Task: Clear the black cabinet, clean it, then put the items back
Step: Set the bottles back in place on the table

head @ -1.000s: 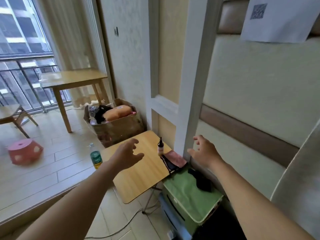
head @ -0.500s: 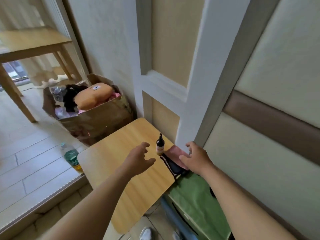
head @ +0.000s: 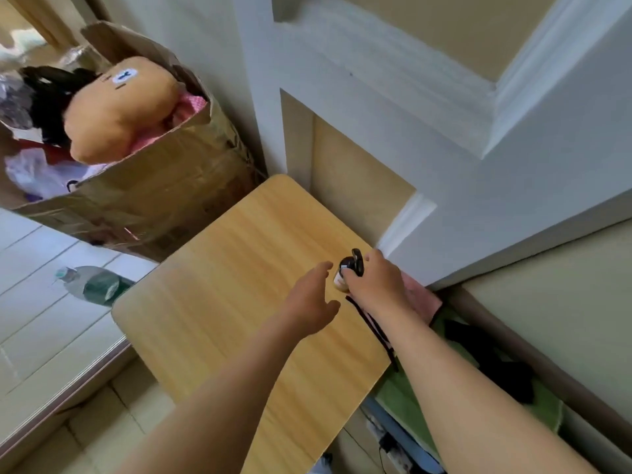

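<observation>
A small pump bottle (head: 344, 272) with a black top stands near the right edge of a light wooden table (head: 239, 295). My right hand (head: 374, 285) grips the bottle from the right, fingers round its black pump. Just left of the bottle hovers my left hand (head: 313, 301), fingers relaxed and holding nothing. A pink cloth (head: 422, 297) lies behind my right hand, partly hidden. A flat black item (head: 372, 328) lies under my right forearm at the table's edge. The black cabinet is not in view.
A cardboard box (head: 154, 193) with an orange plush toy (head: 116, 107) stands at the left by the wall. On the tiled floor lies a green-labelled plastic bottle (head: 95, 283). Right of the table, a green cloth (head: 410, 398) covers something low, with dark items (head: 489, 357) on it.
The camera has moved closer and tilted down. My right hand went from beside the pink cloth to the pump bottle and took hold of it. My left hand came nearer the bottle.
</observation>
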A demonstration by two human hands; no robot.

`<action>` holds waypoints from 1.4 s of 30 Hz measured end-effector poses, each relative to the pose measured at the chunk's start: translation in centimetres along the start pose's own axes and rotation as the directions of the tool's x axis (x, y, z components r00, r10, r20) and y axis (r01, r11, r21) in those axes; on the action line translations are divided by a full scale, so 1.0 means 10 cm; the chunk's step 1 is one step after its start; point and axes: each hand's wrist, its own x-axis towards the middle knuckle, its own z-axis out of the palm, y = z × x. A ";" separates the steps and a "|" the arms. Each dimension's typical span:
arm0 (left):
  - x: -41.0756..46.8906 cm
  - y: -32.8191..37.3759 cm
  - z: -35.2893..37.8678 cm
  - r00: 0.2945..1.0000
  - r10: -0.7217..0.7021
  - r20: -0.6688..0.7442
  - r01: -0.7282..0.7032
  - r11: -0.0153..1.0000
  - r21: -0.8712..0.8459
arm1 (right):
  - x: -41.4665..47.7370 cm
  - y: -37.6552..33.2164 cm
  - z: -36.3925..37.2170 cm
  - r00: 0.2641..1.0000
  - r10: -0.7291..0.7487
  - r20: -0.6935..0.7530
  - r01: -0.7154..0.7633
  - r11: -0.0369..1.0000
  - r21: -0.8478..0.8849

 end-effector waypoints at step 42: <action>-2.69 2.80 1.30 0.748 0.596 0.292 -0.661 0.710 0.241 | -3.77 1.73 -2.28 0.865 -0.096 -0.492 0.066 0.995 -0.079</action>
